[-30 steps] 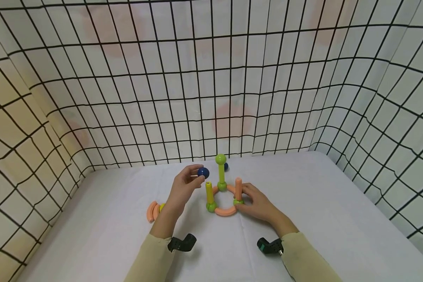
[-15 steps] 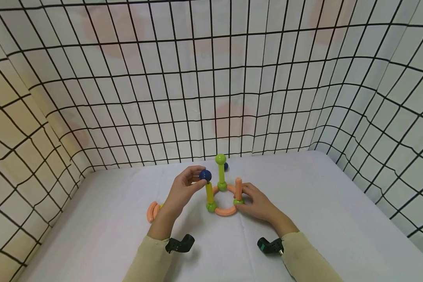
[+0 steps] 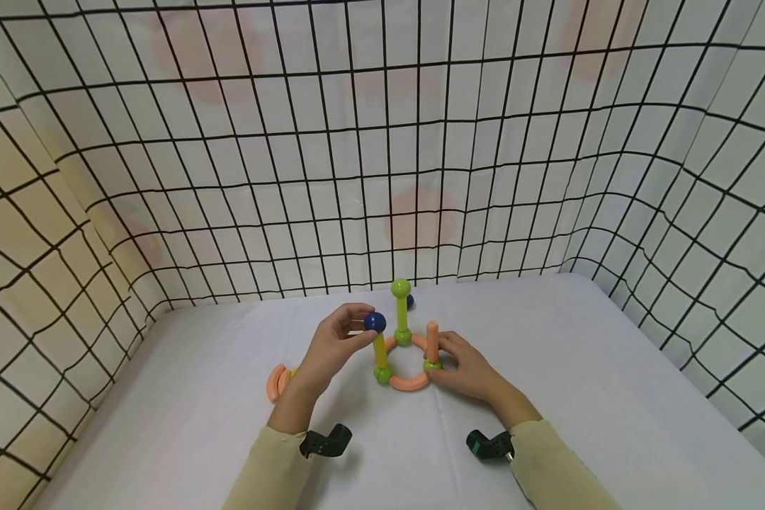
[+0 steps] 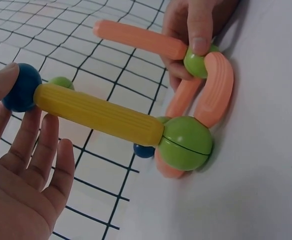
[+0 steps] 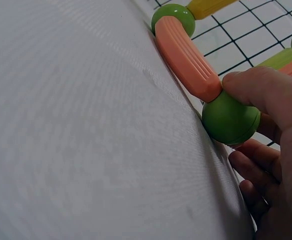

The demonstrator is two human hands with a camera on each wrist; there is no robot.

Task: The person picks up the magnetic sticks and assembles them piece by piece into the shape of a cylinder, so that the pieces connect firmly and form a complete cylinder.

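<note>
My left hand (image 3: 334,343) pinches a blue ball (image 4: 23,87) between thumb and fingers. That ball sits on the top end of an upright yellow rod (image 4: 98,114), which rises from a green ball (image 4: 186,143) on the table. Curved orange pieces (image 3: 409,383) join three green balls into a ring. At the ring's right side my right hand (image 3: 465,365) grips another green ball (image 5: 231,117), thumb on top of it. From that ball stands an orange rod (image 3: 432,343) with a bare top. At the back, a light green rod (image 3: 401,314) carries a green ball (image 3: 400,287).
A second blue ball (image 3: 410,301) lies on the table behind the light green rod. Several loose curved pieces, orange (image 3: 275,382) and yellow, lie left of my left forearm. A black wire grid (image 3: 357,177) encloses the white-covered table (image 3: 548,340) at the back and sides.
My left hand has brought the blue ball right and slightly down, from beside the yellow rod onto its top. The right hand keeps its hold on the green ball.
</note>
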